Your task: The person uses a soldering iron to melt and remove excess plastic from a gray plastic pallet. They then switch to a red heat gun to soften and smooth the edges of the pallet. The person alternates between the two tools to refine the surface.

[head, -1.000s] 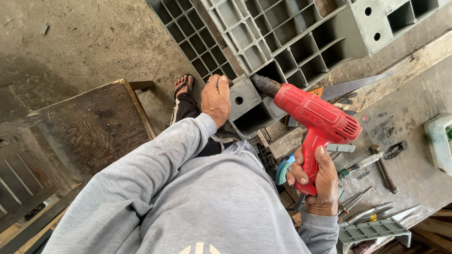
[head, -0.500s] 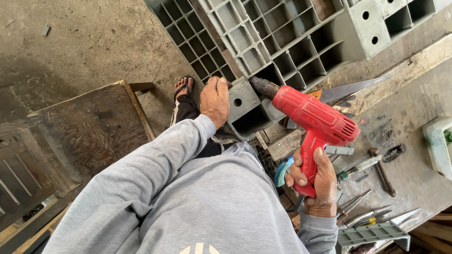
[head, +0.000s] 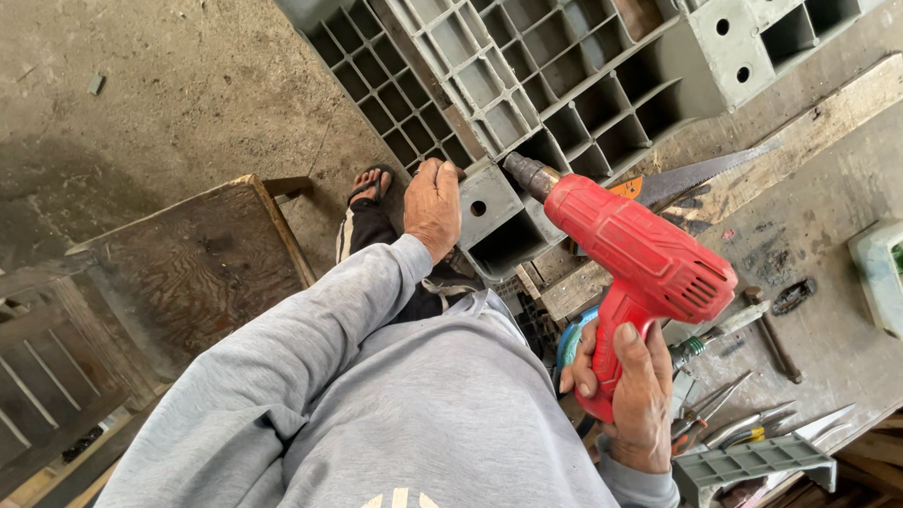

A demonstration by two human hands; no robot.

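My right hand grips the handle of a red electric drill, whose chuck points up-left toward the corner of a grey plastic grid pallet. My left hand rests on that pallet's corner block, fingers over its edge, just left of the drill's tip. The pallet lies tilted across the workbench edge and out over the floor. My grey sleeves and sweatshirt fill the bottom of the view.
A handsaw lies on the dusty workbench beside a wooden plank. Pliers, screwdrivers and a grey plastic piece lie at the lower right. A white tub sits at the right edge. A wooden stool stands on the concrete floor.
The drill has shifted slightly left, its chuck closer to the pallet corner. My left hand stays on the pallet.
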